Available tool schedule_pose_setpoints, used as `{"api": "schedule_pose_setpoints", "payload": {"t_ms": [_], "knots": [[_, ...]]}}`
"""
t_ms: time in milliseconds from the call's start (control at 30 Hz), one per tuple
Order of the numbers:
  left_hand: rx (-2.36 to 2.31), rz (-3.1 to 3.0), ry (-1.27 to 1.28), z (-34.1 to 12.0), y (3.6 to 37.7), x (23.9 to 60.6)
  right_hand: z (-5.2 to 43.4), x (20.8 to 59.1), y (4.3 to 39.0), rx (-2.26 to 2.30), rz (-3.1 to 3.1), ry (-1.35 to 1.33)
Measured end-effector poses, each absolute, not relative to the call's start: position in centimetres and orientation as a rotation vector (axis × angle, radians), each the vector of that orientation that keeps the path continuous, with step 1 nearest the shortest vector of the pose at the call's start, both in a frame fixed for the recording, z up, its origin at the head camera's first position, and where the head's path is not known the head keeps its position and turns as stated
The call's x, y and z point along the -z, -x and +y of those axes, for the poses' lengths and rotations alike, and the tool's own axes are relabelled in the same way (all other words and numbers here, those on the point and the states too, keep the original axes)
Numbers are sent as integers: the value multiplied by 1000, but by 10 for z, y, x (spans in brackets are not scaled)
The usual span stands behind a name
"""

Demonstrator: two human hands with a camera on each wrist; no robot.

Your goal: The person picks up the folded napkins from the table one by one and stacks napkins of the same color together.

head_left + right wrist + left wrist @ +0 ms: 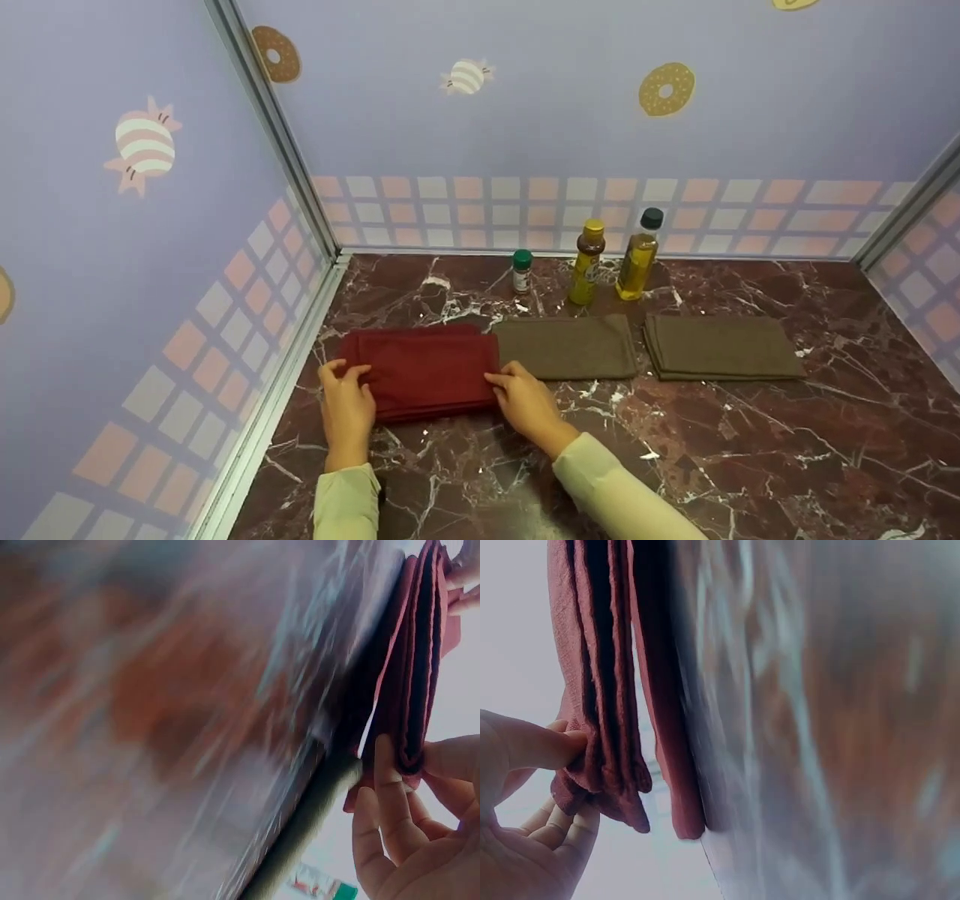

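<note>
A folded dark red cloth (427, 369) is held level between my two hands at the left of the table. My left hand (349, 409) pinches its left end, thumb on top and fingers beneath, as the left wrist view shows. At the opposite end, my right hand (529, 405) pinches the cloth's edge in the same way. Below it lies another folded red cloth (671, 780), with a thin gap of light between the two. A folded olive-brown cloth (566, 349) lies just right of the red ones, close to my right fingertips.
Farther right on the marbled table (720, 450) lies a second folded olive-brown cloth (724, 349). Behind the cloths stand a small green-capped jar (521, 273), a yellow-capped bottle (586, 264) and a dark-capped oil bottle (637, 259). Patterned walls (480, 135) enclose the back and sides.
</note>
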State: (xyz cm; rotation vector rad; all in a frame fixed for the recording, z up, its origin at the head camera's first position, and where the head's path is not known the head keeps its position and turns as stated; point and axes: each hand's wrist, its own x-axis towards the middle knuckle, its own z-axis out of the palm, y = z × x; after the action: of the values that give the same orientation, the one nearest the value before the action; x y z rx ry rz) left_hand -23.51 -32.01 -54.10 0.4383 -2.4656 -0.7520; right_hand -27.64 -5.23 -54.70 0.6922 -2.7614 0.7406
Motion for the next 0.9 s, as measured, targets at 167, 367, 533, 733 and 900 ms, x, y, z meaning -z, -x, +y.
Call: {"api": "schedule_pose_setpoints", "payload": {"t_ms": [167,367,533,733,900], "knots": [[743,-2480,-467,-339,241,542,-71,549,283,-751,-2761,-701],[732,-2509,-472,-354,253,544,-88,548,292,-741,-2766,-688],[731,-2523,-498,-361,259,546,-98,549,296,-730,-2783,-674],[722,-2522,-522,-364,263,549,-103,554,300,-723,-2825,-674],[755,-2531,-539,-367,265,549,-104,556,304,-770,-2871,-687]]}}
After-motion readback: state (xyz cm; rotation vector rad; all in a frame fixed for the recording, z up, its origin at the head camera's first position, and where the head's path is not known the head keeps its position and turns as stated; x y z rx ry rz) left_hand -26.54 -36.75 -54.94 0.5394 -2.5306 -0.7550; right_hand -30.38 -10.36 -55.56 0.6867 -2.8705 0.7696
